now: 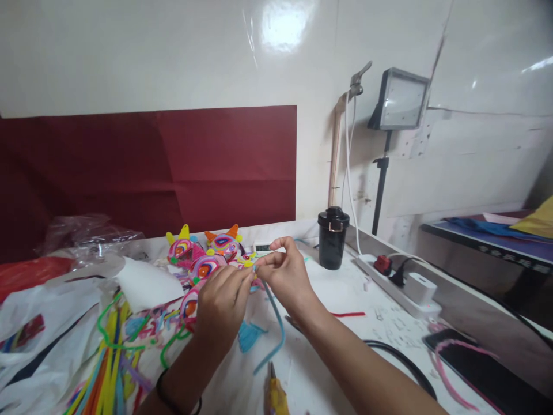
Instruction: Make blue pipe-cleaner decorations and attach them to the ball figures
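Note:
In the head view a blue pipe cleaner (281, 328) hangs in a curve from my fingertips down towards the table. My right hand (288, 276) pinches its upper end between thumb and index finger, the other fingers curled above. My left hand (224, 300) is closed at the same end, its fingertips meeting those of the right; the exact grip is partly hidden. Below them lies a flat blue pipe cleaner piece (250, 336). Just behind my hands are several colourful pipe cleaner figures (207, 266) with ringed eyes and pointed ears.
Loose pipe cleaners (110, 369) and plastic bags (47, 323) crowd the left side. A yellow-handled tool (277, 397) points away at the front. To the right stand a black cup (333, 239), a power strip (400, 288), a black cable (406, 357) and a phone (484, 369).

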A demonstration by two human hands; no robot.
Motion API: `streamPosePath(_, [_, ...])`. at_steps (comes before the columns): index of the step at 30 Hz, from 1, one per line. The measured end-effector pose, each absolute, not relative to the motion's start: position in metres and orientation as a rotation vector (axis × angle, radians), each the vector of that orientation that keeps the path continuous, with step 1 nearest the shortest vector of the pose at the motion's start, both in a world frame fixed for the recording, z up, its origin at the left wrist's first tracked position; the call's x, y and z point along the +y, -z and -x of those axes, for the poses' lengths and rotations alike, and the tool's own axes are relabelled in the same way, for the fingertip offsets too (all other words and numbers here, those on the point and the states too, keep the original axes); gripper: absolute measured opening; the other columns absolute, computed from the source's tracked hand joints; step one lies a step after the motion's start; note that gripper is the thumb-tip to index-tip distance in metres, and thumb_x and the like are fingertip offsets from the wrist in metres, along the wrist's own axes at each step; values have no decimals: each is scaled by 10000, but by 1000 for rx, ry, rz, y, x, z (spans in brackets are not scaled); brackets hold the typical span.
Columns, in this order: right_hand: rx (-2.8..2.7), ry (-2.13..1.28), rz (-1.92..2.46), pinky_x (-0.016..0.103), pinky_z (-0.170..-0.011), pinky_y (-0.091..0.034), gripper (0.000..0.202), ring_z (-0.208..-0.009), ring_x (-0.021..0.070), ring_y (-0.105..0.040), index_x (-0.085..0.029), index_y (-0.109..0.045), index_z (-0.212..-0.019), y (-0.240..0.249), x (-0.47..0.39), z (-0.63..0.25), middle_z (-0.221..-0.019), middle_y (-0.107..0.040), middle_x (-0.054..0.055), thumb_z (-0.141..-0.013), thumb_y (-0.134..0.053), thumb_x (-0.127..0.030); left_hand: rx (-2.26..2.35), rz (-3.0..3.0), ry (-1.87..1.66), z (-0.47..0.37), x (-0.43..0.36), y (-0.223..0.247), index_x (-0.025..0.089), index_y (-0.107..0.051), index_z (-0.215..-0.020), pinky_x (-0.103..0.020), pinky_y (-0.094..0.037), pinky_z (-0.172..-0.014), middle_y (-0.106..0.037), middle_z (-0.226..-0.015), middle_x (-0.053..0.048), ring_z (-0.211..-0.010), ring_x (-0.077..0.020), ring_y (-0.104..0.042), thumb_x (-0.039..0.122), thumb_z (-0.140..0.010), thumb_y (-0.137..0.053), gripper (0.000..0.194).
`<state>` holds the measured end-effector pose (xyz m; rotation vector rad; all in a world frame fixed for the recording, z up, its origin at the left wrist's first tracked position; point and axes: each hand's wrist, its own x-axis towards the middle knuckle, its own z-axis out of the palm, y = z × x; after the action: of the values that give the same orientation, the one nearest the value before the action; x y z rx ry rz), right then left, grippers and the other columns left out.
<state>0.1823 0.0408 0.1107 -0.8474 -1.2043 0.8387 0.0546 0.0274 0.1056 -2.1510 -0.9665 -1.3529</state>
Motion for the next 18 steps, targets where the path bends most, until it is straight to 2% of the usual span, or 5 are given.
streamPosePath(4, [-1127,-915,820,210,-430,-382,398,-438,117,-512,-236,-348,-858,-117,37,-184,-576,-593,-76,-551,-589,-159,-1169,2235,1472,-52,23,-112,173,-665,-888,-271,-482,-692,-718,-855,-55,-748,-178,-649,222,-823,-529,158])
streamPosePath(7, [-1112,-919,820,204,-420,-365,402,-432,110,-495,-236,-355,-856,-121,35,-185,-583,-598,-75,-546,-596,-151,-1443,2295,1555,-49,22,-115,191,-652,-932,-249,-469,-534,-718,-783,-20,-561,-145,-618,298,-816,-536,196])
streamPosePath(10, [-1079,-927,831,205,-417,-363,404,-435,111,-498,-235,-356,-849,-124,33,-186,-584,-602,-74,-536,-597,-151,-1642,2485,1762,-49,24,-113,193,-619,-952,-230,-480,-487,-690,-657,11,-513,-141,-620,347,-790,-566,230])
streamPosePath(14, [-1035,-915,833,224,-446,-394,403,-466,126,-534,-229,-361,-850,-125,34,-187,-585,-606,-70,-527,-592,-159,-1709,2645,1921,-53,25,-110,182,-620,-865,-233,-505,-481,-671,-580,9,-562,-170,-663,330,-769,-587,179])
streamPosePath(18, [-1011,-889,843,224,-440,-390,389,-454,119,-523,-226,-372,-852,-123,37,-187,-585,-598,-72,-528,-577,-157,-1724,2630,1892,-55,23,-108,196,-626,-700,-243,-518,-468,-692,-580,-7,-563,-179,-671,336,-762,-583,159])
